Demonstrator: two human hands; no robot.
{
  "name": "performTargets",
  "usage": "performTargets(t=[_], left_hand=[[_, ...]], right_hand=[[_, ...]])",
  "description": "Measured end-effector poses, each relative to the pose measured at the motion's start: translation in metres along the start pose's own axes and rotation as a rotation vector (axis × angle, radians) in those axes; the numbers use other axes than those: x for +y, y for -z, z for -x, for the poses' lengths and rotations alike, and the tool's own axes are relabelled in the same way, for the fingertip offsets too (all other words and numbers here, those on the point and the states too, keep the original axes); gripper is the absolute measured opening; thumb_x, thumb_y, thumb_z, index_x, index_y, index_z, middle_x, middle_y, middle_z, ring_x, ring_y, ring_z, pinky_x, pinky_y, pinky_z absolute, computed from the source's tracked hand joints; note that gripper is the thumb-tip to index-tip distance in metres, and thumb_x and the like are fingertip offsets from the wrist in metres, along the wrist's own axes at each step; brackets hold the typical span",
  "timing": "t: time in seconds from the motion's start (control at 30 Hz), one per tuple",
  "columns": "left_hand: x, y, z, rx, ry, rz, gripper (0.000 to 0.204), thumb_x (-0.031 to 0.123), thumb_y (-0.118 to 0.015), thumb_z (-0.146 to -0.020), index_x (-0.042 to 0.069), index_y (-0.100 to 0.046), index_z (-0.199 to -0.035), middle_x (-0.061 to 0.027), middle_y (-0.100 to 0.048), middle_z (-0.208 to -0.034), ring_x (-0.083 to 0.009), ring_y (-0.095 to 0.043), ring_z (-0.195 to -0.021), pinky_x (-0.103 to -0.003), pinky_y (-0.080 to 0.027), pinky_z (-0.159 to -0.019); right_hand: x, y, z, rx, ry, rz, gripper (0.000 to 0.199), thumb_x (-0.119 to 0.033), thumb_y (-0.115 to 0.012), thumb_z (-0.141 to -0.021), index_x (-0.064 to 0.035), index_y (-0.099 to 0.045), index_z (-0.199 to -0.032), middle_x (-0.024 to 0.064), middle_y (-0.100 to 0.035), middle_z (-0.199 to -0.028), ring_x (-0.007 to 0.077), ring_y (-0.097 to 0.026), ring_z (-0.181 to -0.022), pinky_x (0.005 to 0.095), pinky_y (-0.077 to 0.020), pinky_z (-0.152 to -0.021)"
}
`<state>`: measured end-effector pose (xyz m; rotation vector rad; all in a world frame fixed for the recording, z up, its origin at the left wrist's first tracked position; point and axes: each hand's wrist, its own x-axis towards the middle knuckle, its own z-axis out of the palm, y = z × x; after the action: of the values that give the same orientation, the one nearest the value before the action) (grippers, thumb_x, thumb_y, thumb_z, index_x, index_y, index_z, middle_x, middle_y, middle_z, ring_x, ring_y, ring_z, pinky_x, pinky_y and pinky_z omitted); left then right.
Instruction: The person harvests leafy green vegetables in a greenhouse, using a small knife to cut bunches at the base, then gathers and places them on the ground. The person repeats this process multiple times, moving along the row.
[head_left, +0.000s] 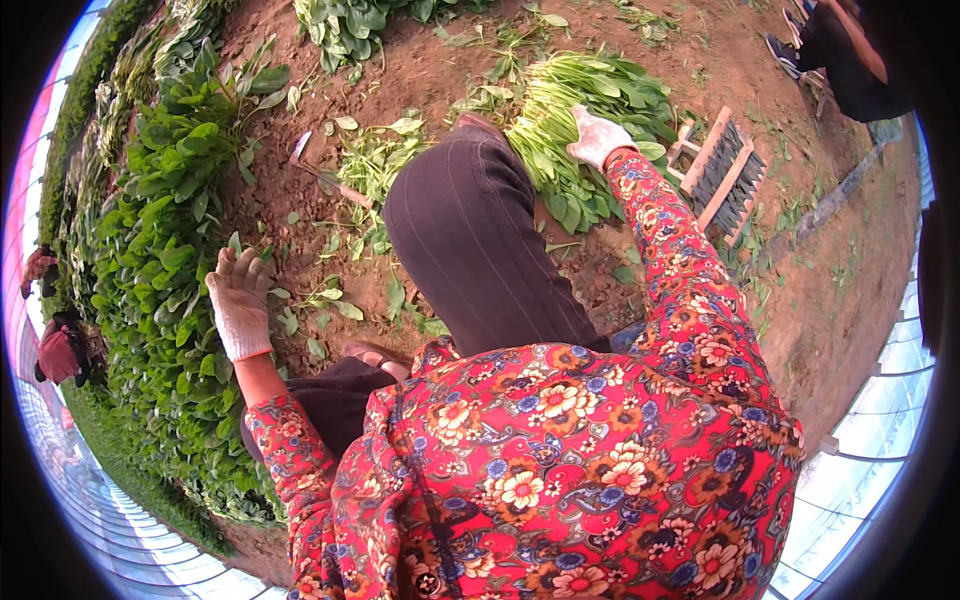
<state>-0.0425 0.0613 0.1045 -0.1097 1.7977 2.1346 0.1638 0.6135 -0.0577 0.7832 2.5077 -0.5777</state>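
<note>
My left hand (240,300), in a pale knitted glove with soiled fingers, is held up beside a dense bed of leafy greens (150,270). Its fingers are stretched and a little bent; a small leaf shows at their tips, and whether they touch it I cannot tell. On the right, my right hand (602,138), in a white glove, lies on a large bunch of cut greens (575,90), thumb apart from the fingers. The bunch rests on the soil, with pale stems toward the left and leaves toward the right.
A blade with a wooden handle (350,193) lies on the soil between bed and knee. Loose leaves (375,165) are scattered around it. A wooden-framed piece with dark webbing (725,175) stands tilted right of the bunch. Other people (62,350) are at far left and top right (840,60).
</note>
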Motion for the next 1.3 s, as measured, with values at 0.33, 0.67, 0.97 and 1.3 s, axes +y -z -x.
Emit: performTargets(t=[0.33,0.67,0.97,1.3], left_hand=[[-0.013,-0.028,-0.008,-0.127,0.108,-0.042,0.053,0.052,-0.046,-0.105,0.011,-0.054,-0.138,-0.0099,-0.065,-0.125,-0.0228,-0.064,-0.108,-0.038,-0.051,-0.096],[-0.015,-0.044,-0.01,-0.164,0.16,-0.021,0.052,0.047,-0.049,-0.105,0.009,-0.051,-0.139,-0.0129,-0.064,-0.123,-0.0249,-0.063,-0.107,-0.044,-0.052,-0.098],[-0.014,-0.044,-0.006,-0.168,0.163,-0.052,0.055,0.049,-0.052,-0.103,0.007,-0.051,-0.138,-0.014,-0.063,-0.123,-0.0265,-0.063,-0.109,-0.045,-0.052,-0.1],[-0.014,-0.053,0.0,-0.175,0.177,-0.09,0.055,0.049,-0.049,-0.104,0.008,-0.05,-0.141,-0.0127,-0.063,-0.124,-0.0251,-0.064,-0.109,-0.041,-0.052,-0.097]], right_hand=[[-0.013,-0.019,-0.025,-0.033,-0.037,-0.032,0.052,-0.024,-0.069,-0.085,-0.004,-0.045,-0.126,0.0233,-0.068,-0.117,0.0388,-0.066,-0.111,0.0484,-0.0518,-0.094],[-0.01,-0.04,-0.033,0.06,-0.079,-0.065,0.069,-0.037,-0.075,-0.082,-0.0082,-0.044,-0.135,0.0202,-0.063,-0.128,0.037,-0.064,-0.117,0.0466,-0.0527,-0.096],[-0.013,-0.044,0.008,0.494,-0.073,0.188,0.061,-0.047,-0.075,-0.08,-0.0134,-0.055,-0.127,0.0095,-0.06,-0.12,0.0293,-0.059,-0.117,0.0461,-0.0453,-0.095],[-0.018,-0.073,-0.037,0.429,-0.037,0.133,0.023,-0.019,-0.049,-0.096,-0.0135,-0.061,-0.114,0.0145,-0.062,-0.108,0.0336,-0.069,-0.094,0.0486,-0.0553,-0.078]])
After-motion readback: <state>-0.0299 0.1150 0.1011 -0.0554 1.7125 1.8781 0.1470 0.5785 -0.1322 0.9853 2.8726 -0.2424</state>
